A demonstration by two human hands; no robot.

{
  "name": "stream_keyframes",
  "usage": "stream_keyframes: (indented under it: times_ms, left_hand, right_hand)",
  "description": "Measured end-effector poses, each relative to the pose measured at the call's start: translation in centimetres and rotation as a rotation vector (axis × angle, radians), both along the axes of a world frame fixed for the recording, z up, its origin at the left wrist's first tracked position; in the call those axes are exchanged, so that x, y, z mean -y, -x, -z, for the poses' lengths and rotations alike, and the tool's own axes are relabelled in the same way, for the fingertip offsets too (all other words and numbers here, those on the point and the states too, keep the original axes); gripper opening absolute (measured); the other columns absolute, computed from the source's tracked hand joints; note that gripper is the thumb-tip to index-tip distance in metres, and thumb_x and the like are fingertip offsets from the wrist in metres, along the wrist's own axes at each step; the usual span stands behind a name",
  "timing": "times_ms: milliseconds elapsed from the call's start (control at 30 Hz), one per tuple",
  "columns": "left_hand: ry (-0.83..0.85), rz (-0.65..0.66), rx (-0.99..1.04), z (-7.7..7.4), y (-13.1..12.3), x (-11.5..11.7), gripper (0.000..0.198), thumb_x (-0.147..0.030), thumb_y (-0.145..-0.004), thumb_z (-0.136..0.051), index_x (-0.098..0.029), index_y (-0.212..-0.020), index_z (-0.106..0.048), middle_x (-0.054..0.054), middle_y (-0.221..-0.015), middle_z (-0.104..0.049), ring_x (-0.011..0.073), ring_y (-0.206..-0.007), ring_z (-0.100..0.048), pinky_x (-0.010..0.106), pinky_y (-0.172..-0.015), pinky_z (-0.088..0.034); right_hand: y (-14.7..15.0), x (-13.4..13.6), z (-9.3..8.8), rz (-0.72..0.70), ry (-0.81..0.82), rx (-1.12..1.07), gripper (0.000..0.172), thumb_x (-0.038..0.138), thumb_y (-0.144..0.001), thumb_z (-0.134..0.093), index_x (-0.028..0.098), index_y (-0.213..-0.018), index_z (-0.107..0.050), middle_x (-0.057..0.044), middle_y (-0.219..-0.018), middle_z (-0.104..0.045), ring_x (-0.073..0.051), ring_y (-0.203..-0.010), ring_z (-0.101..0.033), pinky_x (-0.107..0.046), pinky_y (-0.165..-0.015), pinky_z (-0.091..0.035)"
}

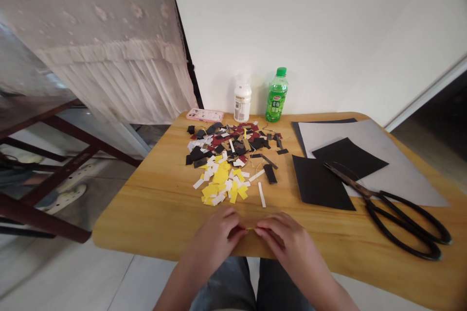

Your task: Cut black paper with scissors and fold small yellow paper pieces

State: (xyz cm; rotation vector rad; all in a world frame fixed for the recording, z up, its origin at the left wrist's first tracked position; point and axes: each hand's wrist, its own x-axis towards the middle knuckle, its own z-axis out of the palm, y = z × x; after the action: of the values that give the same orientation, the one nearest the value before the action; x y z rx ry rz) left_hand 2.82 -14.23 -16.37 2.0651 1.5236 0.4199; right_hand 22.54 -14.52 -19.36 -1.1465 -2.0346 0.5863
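My left hand and my right hand meet at the near edge of the wooden table. Between their fingertips they pinch a thin yellow paper strip, mostly hidden by the fingers. A heap of cut paper scraps in yellow, white, black and red lies just beyond them. Nearest my hands in that heap is a loose white strip. To the right, large black-handled scissors rest with their blades on a black paper sheet.
A grey sheet with more black paper lies at the table's right. At the back stand a white bottle and a green bottle, with a pink phone to their left. A lace curtain and dark wooden chair frame stand left of the table.
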Motion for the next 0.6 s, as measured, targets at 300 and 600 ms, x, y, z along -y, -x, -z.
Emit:
stream_keyframes:
  times_ms: [300,600]
  left_hand:
    - [-0.014,0.004,-0.005,-0.1,-0.3,0.2,0.011,-0.008,-0.087,-0.068,-0.017,-0.081,-0.069,0.004,-0.085,-0.068,0.0205,-0.082,-0.067,0.03,-0.073,-0.053]
    - [0.052,-0.009,-0.017,0.1,-0.4,0.1,0.009,-0.008,-0.088,-0.065,-0.014,-0.084,-0.07,0.008,-0.089,-0.069,0.0236,-0.085,-0.067,0.035,-0.076,-0.053]
  right_hand:
    - [-0.1,2.5,1.1,0.133,0.072,-0.034,0.018,0.028,-0.1,-0.049,0.025,-0.112,-0.063,-0.005,-0.095,-0.076,-0.018,-0.081,-0.075,-0.023,-0.067,-0.058]
    - [1.3,3.0,1.4,0.22,0.017,-0.067,0.021,0.036,-0.102,-0.048,0.024,-0.108,-0.065,-0.003,-0.092,-0.079,-0.016,-0.067,-0.075,-0.022,-0.055,-0.057]
